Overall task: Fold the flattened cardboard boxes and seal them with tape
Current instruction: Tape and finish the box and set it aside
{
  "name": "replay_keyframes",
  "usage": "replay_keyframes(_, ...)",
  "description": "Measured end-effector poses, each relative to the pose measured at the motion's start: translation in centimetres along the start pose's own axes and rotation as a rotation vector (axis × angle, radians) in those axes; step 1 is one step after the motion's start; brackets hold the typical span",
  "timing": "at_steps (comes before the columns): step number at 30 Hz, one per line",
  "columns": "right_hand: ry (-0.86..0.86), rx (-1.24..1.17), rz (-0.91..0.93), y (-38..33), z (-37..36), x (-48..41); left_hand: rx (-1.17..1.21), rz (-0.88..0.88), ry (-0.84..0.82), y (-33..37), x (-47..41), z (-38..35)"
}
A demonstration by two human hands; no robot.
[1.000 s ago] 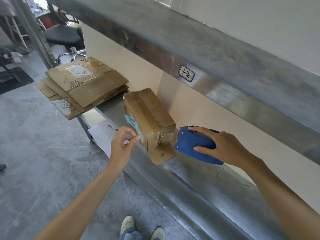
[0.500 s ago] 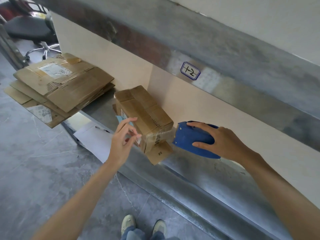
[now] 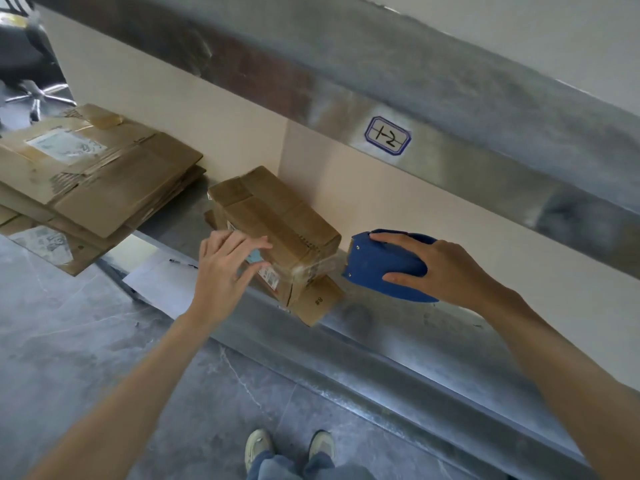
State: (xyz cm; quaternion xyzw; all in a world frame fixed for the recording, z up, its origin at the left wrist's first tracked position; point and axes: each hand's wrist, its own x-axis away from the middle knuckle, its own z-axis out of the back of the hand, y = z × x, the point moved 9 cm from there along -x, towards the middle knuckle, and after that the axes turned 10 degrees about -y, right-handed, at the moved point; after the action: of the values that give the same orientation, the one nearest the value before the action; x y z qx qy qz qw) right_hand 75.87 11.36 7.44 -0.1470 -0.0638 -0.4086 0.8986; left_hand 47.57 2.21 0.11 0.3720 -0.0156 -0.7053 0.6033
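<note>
While a blue plastic tape dispenser [image 3: 384,268] is gripped by the right hand [image 3: 446,268] just right of the small folded cardboard box [image 3: 277,220] on the steel desk [image 3: 398,327], clear tape [image 3: 318,266] is stretched between them. The left hand [image 3: 221,268] is held at the box's near face, fingers spread, nothing grasped. Flattened corrugated boxes [image 3: 104,174] are stacked left of it.

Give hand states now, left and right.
Left hand: open, fingers straight at the small cardboard box's label side.
Right hand: gripping the blue tape dispenser beside the box.
</note>
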Motion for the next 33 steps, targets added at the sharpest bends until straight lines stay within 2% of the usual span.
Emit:
replay_keyframes(2, -0.016, 0.008, -0.012, 0.0, 0.0, 0.0, 0.011, -0.065, -0.016, 0.2, -0.3, 0.3)
replay_keyframes(5, -0.058, 0.037, -0.030, 0.1, -0.1, -0.1, 0.148, -0.109, -0.121, 0.3, -0.7, 0.1)
replay_keyframes(10, -0.083, 0.055, -0.026, -0.3, -0.1, -0.4, 0.203, -0.018, -0.146, 0.5, -1.4, 0.4)
replay_keyframes(16, -0.053, 0.020, -0.012, -0.2, 0.3, -0.3, 0.333, -0.021, -0.224, -0.6, -1.6, 0.1)
replay_keyframes(19, -0.051, 0.033, -0.016, -0.1, 0.3, -0.3, 0.283, -0.001, -0.227, -0.3, -1.5, -0.2)
replay_keyframes(24, -0.070, 0.052, -0.018, -0.4, 0.3, -0.6, 0.196, 0.007, -0.119, 0.4, -1.3, -0.5)
replay_keyframes(29, -0.075, 0.051, -0.012, -0.2, 0.5, -0.3, 0.096, -0.033, -0.167, 0.3, -1.4, -0.6)
replay_keyframes(33, -0.078, 0.064, -0.006, -0.2, 0.6, 0.1, 0.128, -0.012, -0.228, 0.2, -1.2, -1.1)
